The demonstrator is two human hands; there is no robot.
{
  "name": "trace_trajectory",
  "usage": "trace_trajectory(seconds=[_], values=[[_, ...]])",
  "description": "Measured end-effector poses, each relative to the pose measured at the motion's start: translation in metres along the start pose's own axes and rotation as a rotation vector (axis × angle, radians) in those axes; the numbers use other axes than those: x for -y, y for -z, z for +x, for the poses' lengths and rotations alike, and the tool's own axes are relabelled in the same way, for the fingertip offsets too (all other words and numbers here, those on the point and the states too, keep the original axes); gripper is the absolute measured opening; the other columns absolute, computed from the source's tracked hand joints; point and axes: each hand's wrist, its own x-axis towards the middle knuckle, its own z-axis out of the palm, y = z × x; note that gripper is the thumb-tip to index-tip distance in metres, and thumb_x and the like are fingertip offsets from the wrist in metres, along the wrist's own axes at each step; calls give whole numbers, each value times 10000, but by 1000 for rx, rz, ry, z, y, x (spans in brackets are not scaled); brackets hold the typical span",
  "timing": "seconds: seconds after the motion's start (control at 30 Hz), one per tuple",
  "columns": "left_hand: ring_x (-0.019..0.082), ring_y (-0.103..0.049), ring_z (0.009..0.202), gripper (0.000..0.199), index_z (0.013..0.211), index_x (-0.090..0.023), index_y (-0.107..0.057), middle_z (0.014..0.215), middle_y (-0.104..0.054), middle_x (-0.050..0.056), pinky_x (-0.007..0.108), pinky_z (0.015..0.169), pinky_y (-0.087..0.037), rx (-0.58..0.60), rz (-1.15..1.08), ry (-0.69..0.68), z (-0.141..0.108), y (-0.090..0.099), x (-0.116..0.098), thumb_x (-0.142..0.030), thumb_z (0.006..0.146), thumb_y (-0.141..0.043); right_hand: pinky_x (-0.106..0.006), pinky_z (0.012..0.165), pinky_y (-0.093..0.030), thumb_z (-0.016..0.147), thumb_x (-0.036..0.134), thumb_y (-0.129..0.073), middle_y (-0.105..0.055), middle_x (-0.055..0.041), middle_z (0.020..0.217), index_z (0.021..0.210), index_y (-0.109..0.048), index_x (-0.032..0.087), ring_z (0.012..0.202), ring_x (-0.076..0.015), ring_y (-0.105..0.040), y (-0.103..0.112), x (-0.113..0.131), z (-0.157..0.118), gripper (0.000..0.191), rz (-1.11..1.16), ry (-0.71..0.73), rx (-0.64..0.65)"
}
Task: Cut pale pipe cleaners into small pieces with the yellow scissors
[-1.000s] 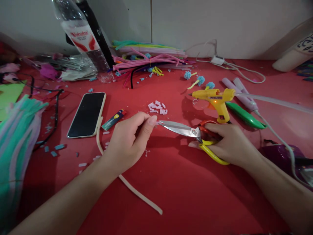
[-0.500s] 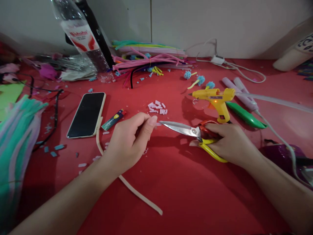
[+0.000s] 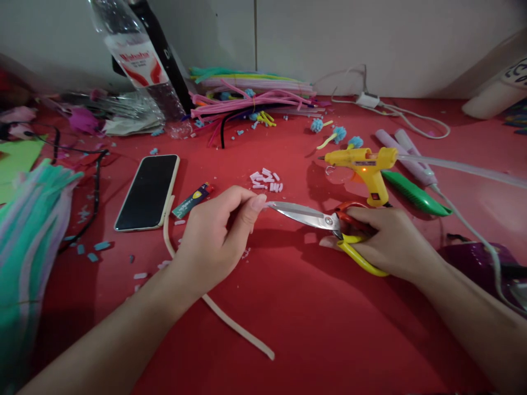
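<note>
My left hand (image 3: 224,236) is closed in a pinch, and a small pale pink piece (image 3: 267,204) shows at its fingertips. The tip of the scissors (image 3: 302,214) meets that piece. Wrapped round the red and yellow handles is my right hand (image 3: 391,241); the blades look nearly closed. Just beyond the fingertips lies a small pile of cut pink pieces (image 3: 265,178) on the red table (image 3: 329,329). A cream-coloured cord (image 3: 239,329) passes beneath my left wrist.
Left of my left hand lie a lighter (image 3: 191,201), a phone (image 3: 147,192) and teal and lilac stems (image 3: 33,241). A yellow glue gun (image 3: 370,167) and green object (image 3: 415,193) lie beyond my right hand. A bottle (image 3: 144,66) stands at the back left.
The scissors' tip has moved slightly left to the pink piece at my left fingertips, and the blades look a little more closed. The view has shifted slightly.
</note>
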Motion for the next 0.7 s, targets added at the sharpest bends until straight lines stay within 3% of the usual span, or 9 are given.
trace_trajectory(seconds=[0.7], values=[[85,-482,507,248,745,-193,-561,584,-560,-30,228,514,-395,8,-31,12,-1,-2,1,-278,967,-488,-231,462,-291,700,613,-707,-352,42,575,618,-438,206,551,-105,-287,2,0,3,494,-29,7,-18]])
